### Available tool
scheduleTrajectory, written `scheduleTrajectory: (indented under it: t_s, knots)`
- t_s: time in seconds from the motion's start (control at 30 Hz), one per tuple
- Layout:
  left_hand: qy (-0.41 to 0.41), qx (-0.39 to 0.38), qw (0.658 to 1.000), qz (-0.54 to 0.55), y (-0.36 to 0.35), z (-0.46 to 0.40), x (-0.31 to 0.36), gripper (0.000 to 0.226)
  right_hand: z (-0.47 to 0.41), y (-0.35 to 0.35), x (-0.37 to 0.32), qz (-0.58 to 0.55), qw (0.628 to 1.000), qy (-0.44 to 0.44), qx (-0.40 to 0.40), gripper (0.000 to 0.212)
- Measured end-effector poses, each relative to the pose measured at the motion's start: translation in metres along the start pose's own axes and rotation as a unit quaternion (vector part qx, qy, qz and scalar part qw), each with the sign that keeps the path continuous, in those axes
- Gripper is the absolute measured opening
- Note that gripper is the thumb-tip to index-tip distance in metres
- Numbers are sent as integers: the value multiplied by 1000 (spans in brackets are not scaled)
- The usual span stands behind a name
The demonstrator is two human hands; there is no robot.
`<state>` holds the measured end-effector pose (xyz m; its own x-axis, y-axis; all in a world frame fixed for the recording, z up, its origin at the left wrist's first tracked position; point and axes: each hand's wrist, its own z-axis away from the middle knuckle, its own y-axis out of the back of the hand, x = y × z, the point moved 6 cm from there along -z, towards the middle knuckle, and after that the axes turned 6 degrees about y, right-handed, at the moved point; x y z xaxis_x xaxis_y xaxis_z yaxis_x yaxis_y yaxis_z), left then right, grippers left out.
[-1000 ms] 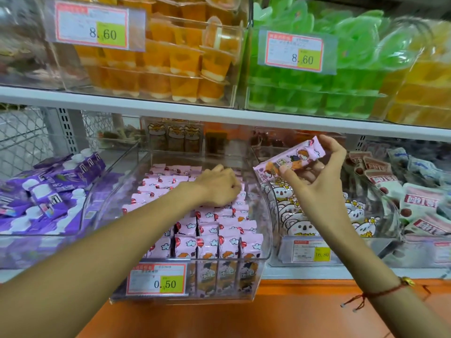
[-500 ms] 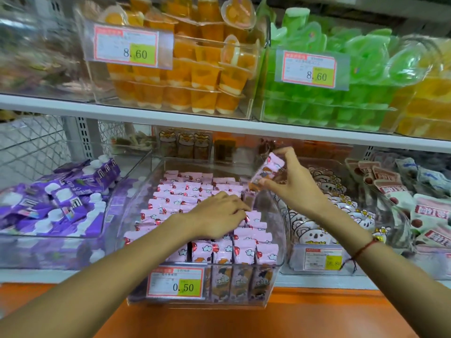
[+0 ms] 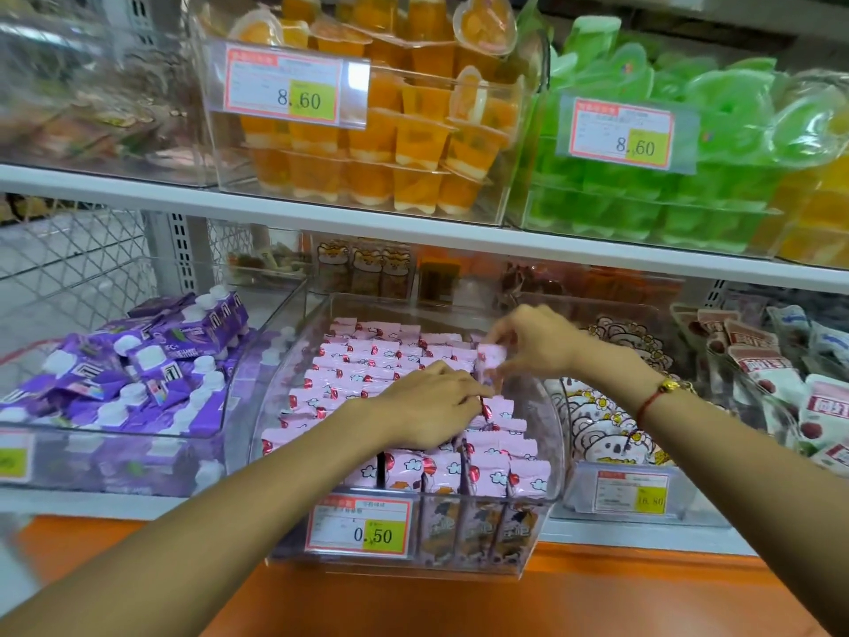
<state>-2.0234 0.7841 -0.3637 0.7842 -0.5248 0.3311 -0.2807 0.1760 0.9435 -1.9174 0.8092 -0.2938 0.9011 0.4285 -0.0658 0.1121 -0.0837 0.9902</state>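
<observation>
The right hand (image 3: 537, 347) pinches a pink packet (image 3: 490, 360) between thumb and fingertips and holds it on end just below its fingers, low in the far right part of the clear bin (image 3: 554, 425). Its fingers cover the packet's top edge, and blur smears the print. Just beneath and nearer lies the left hand (image 3: 432, 406), palm down on the rows of packets (image 3: 367, 360) that fill the bin. Its fingers bend down among them beside the held packet with the tips out of sight, so I cannot tell whether it grips one or only presses the rows apart. A red cord bracelet (image 3: 650, 400) sits on the right wrist. Below both forearms a price tag (image 3: 358, 528) on the bin's front reads 0.50; its small print is unreadable, and it hides the lower halves of the packets behind it. Left of the left arm are purple pouches (image 3: 138, 370) with white caps, their bin cut off at the picture's edge. Right of the right wrist are koala bags (image 3: 597, 434), partly covered by that arm. Above the hands, on the shelf (image 3: 321, 218), orange cups (image 3: 413, 135) and green cups (image 3: 666, 190) are stacked behind tags reading 8.60.
</observation>
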Motion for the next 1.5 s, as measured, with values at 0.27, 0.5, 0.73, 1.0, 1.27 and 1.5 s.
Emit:
scheduleTrajectory:
  t_s: [0.27,0.5,0.73,1.0,1.27,1.5]
  knots:
    - [37,131,989,59,25,-9,-3,35,25,-15,-3,9,1000,5,-17,32]
    - [12,-6,996,-85,8,-32,3,42,79,-15,-1,-67,974,-66,204,33]
    - [60,40,993,95,26,-55,-4,30,96,-28,-3,-121,958,-35,256,35]
    - [106,90,990,-17,30,-80,-6,22,97,-31,0,-123,956,-31,266,35]
    - [138,250,902,323,52,-60,0,19,96,-33,6,-146,959,-43,240,45]
    - [145,375,705,585,69,26,-7,12,93,-13,6,-198,937,-51,283,45]
